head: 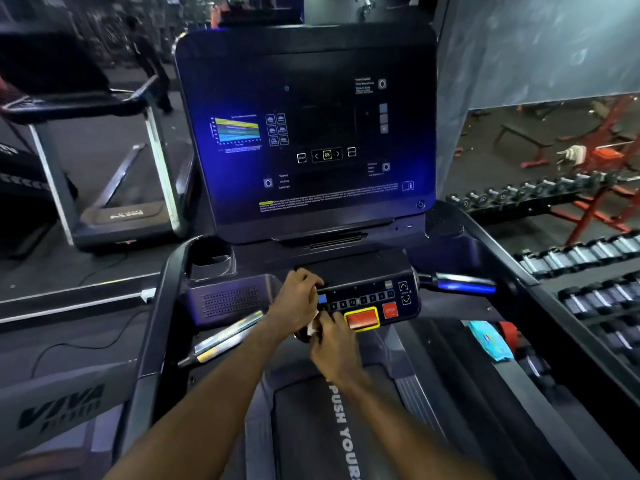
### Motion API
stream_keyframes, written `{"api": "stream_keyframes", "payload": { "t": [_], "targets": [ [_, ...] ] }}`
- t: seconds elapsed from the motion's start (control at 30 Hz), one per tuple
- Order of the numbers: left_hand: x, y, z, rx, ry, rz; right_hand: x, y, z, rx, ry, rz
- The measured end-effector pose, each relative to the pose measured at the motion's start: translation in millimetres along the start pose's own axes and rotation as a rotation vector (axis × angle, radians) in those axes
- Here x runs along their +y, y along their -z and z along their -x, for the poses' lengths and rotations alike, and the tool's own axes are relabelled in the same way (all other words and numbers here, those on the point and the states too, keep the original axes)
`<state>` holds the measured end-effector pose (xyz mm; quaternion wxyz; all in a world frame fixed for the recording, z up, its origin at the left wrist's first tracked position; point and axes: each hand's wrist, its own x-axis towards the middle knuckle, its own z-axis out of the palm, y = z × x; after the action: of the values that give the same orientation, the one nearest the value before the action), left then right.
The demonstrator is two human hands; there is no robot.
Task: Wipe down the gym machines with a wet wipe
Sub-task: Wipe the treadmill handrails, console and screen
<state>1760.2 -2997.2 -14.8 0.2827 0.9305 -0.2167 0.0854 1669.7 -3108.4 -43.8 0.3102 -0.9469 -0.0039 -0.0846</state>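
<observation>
Directly ahead, a treadmill console (pixel 306 133) fills the upper centre, dark screen with a coloured chart at its 9 o'clock and an OK key (pixel 327 154) low centre. Below it sits the keypad panel (pixel 367 299), carrying a row of number keys, a yellow-framed red button (pixel 362 318) and a smaller red stop button (pixel 390 310) at its 3 o'clock. Both hands meet at the panel's 8 o'clock corner. Left hand (pixel 298 299): fingers curled over the panel's left edge, grip on the edge itself, knuckles up. Right hand (pixel 334 341): just below and touching the left, fingers bunched in a narrow grip on a white wet wipe (pixel 312 326); only a small folded corner of the wipe shows between the two hands, pressed against the panel's lower left edge. Silver handlebar (pixel 225 336) runs toward 8 o'clock from the hands; a second bar with a blue glint (pixel 464 282) sticks out at the panel's 3 o'clock. Treadmill belt (pixel 341 427) at 6 o'clock, white lettering partly readable under the forearms. Blue wipes packet (pixel 490 341) lies on the right side rail at 4 o'clock, well apart from the hands. Dumbbell rack (pixel 588 271) at 3 o'clock beyond the rail; red bench frames (pixel 588 140) at 2 o'clock. Second treadmill (pixel 114 188) at 10 o'clock.
</observation>
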Motion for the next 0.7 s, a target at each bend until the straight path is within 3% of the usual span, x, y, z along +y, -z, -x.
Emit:
{"api": "stream_keyframes", "payload": {
  "t": [0.07, 0.2, 0.3, 0.37, 0.47, 0.6, 0.7],
  "targets": [
    [0, 5, 0, -0.036, 0.007, -0.006, 6, 8, -7, 0.006, -0.012, 0.02],
    [-1, 9, -7, -0.068, 0.07, 0.034, -8, 11, -26, 0.066, -0.211, -0.052],
    [-3, 12, -14, -0.091, 0.132, 0.08, -28, -2, -23, -0.111, 0.048, -0.087],
    [-1, 18, -17, -0.064, 0.192, 0.143, -22, 1, -27, -0.161, 0.097, -0.105],
    [-1, 28, -18, -0.065, 0.303, 0.237, 1, 21, -49, 0.04, -0.024, -0.115],
    [-8, 35, -18, -0.096, 0.414, 0.396, 30, 51, -67, 0.284, -0.385, -0.196],
    [-9, 34, -23, -0.073, 0.451, 0.468, 18, 51, -72, 0.216, -0.294, -0.294]
  ]
}}
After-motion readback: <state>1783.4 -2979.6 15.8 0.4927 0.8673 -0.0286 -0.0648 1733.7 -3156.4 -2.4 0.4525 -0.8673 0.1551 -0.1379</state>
